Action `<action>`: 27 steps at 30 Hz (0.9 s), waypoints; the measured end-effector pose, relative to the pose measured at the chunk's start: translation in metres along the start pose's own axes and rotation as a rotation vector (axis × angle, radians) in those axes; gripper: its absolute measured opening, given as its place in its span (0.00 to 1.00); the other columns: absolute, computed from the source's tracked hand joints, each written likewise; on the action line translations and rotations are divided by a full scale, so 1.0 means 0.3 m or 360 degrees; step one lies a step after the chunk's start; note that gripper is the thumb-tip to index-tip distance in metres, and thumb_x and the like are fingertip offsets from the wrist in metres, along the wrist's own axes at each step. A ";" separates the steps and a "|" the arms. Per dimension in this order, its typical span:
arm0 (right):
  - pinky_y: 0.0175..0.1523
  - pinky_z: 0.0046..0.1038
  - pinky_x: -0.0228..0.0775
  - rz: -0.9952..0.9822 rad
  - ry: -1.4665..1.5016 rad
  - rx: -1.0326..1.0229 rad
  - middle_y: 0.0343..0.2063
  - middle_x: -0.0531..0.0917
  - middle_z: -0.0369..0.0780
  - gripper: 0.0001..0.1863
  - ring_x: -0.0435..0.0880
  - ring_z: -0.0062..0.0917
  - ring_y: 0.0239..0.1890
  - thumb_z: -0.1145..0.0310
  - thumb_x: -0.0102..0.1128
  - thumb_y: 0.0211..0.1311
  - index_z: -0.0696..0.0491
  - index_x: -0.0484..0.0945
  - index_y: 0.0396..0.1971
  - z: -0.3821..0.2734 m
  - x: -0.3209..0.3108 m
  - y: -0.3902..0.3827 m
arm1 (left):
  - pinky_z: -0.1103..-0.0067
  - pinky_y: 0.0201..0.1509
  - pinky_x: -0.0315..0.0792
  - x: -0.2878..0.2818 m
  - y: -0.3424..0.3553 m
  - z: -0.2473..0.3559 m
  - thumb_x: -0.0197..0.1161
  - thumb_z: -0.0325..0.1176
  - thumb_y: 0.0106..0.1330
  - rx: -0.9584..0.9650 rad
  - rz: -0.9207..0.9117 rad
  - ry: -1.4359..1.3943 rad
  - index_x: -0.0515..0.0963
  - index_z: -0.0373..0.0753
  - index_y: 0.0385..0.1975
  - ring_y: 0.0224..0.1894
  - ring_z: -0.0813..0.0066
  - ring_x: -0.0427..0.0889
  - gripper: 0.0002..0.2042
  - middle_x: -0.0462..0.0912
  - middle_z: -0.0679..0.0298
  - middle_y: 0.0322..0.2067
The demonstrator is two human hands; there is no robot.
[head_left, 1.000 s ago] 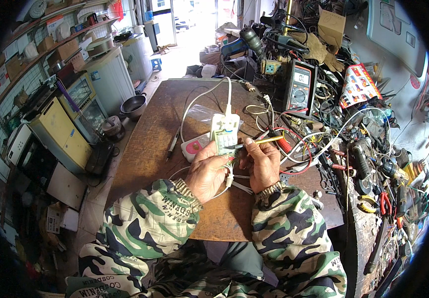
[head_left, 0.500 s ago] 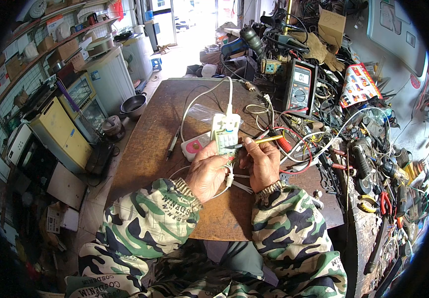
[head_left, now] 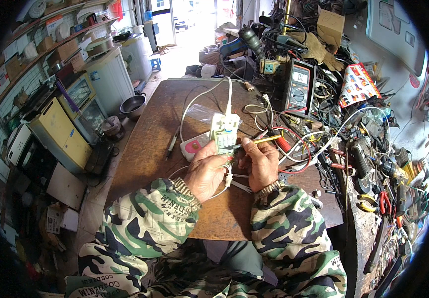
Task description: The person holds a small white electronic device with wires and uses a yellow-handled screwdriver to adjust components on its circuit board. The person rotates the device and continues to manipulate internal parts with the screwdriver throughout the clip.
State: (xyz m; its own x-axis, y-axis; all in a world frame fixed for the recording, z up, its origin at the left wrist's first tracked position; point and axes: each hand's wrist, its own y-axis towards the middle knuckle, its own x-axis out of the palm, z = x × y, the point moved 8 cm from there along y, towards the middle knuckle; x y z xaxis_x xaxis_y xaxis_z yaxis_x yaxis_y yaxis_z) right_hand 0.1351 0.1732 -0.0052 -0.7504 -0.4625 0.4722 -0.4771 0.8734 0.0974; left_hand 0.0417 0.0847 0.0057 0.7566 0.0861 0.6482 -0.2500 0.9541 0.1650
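A white plastic housing (head_left: 227, 120) with a pale green circuit board (head_left: 224, 140) stands in front of me, a white cable running up from its top. My left hand (head_left: 206, 170) is closed on the board's lower left edge. In my right hand (head_left: 259, 161) is a slim tool with a yellow shaft (head_left: 268, 139) and a dark tip, pinched between thumb and finger. Its tip points left across the lower part of the board; whether it touches cannot be told. Below the board hangs a white cord (head_left: 229, 180) with a ribbed sleeve.
On the brown wooden table (head_left: 150, 149) lie a white-and-pink power strip (head_left: 193, 146) and a dark pen-like tool (head_left: 171, 145). A multimeter (head_left: 300, 88) stands at the far right, near a red probe (head_left: 283, 144). Tangled cables and hand tools crowd the right side.
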 end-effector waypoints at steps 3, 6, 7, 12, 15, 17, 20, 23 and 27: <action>0.19 0.20 0.64 0.0005 -0.0001 0.0021 0.17 0.80 0.37 0.10 0.74 0.18 0.14 0.66 0.65 0.62 0.57 0.78 0.27 0.012 -0.012 0.006 | 0.78 0.57 0.68 0.006 -0.003 0.003 0.52 0.21 0.65 -0.0001 0.0008 0.0006 0.67 0.35 0.60 0.52 0.75 0.75 0.21 0.77 0.63 0.50; 0.19 0.20 0.64 0.0028 0.0025 0.0010 0.17 0.80 0.37 0.10 0.74 0.19 0.14 0.66 0.64 0.62 0.58 0.79 0.28 0.006 -0.012 0.004 | 0.78 0.58 0.68 0.007 -0.003 0.004 0.52 0.21 0.65 0.0004 0.0018 -0.0002 0.68 0.35 0.59 0.52 0.75 0.75 0.21 0.77 0.63 0.50; 0.19 0.20 0.64 0.0031 0.0031 0.0013 0.17 0.80 0.37 0.10 0.74 0.19 0.14 0.66 0.64 0.62 0.58 0.79 0.28 0.007 -0.013 0.004 | 0.78 0.58 0.67 0.009 -0.002 0.005 0.52 0.21 0.65 0.0003 0.0016 -0.0001 0.68 0.35 0.59 0.52 0.75 0.75 0.21 0.77 0.63 0.50; 0.19 0.20 0.65 0.0047 -0.0034 0.0037 0.17 0.79 0.38 0.10 0.74 0.19 0.14 0.66 0.64 0.62 0.57 0.78 0.26 -0.005 -0.004 -0.004 | 0.77 0.58 0.67 0.008 0.002 0.007 0.53 0.21 0.64 0.0025 -0.0010 0.0009 0.68 0.34 0.59 0.52 0.75 0.75 0.21 0.77 0.63 0.50; 0.19 0.21 0.65 0.0033 -0.0062 0.0029 0.17 0.79 0.38 0.10 0.75 0.20 0.14 0.66 0.63 0.62 0.56 0.77 0.26 -0.002 -0.010 0.000 | 0.77 0.59 0.67 0.006 0.000 0.004 0.53 0.21 0.64 0.0019 0.0006 0.0014 0.68 0.34 0.59 0.52 0.75 0.75 0.21 0.77 0.63 0.51; 0.19 0.22 0.65 0.0049 0.0030 0.0028 0.17 0.79 0.38 0.10 0.75 0.21 0.14 0.67 0.62 0.63 0.56 0.76 0.25 -0.009 -0.005 -0.004 | 0.77 0.59 0.67 0.000 0.000 0.004 0.52 0.21 0.64 0.0028 0.0008 0.0020 0.68 0.34 0.59 0.52 0.75 0.75 0.21 0.77 0.62 0.51; 0.19 0.23 0.67 0.0097 0.0233 0.0002 0.17 0.79 0.38 0.10 0.75 0.23 0.14 0.67 0.60 0.65 0.55 0.74 0.25 -0.004 -0.025 0.015 | 0.76 0.61 0.66 0.014 0.001 0.015 0.51 0.20 0.64 -0.0021 0.0019 0.0059 0.66 0.33 0.60 0.56 0.72 0.74 0.22 0.76 0.60 0.54; 0.19 0.25 0.69 0.0133 0.0321 -0.0032 0.17 0.78 0.39 0.10 0.76 0.24 0.14 0.67 0.58 0.65 0.54 0.73 0.25 -0.020 -0.041 0.023 | 0.73 0.63 0.67 0.017 0.001 0.023 0.50 0.20 0.64 0.0035 -0.0008 0.0004 0.65 0.32 0.61 0.61 0.67 0.72 0.23 0.74 0.57 0.56; 0.20 0.25 0.70 0.0205 0.0387 -0.0031 0.18 0.78 0.38 0.10 0.76 0.25 0.15 0.66 0.58 0.65 0.54 0.73 0.25 -0.034 -0.061 0.038 | 0.71 0.63 0.68 0.010 0.004 0.030 0.50 0.20 0.65 0.0017 -0.0005 0.0013 0.64 0.32 0.62 0.63 0.62 0.70 0.23 0.73 0.55 0.57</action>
State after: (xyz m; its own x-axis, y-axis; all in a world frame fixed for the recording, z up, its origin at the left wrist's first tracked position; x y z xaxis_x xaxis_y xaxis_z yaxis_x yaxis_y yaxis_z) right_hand 0.1480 0.1931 -0.0039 -0.6712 -0.2991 0.6783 -0.3741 0.9266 0.0384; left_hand 0.0384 0.0834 0.0146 0.7622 0.0855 0.6417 -0.2540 0.9512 0.1750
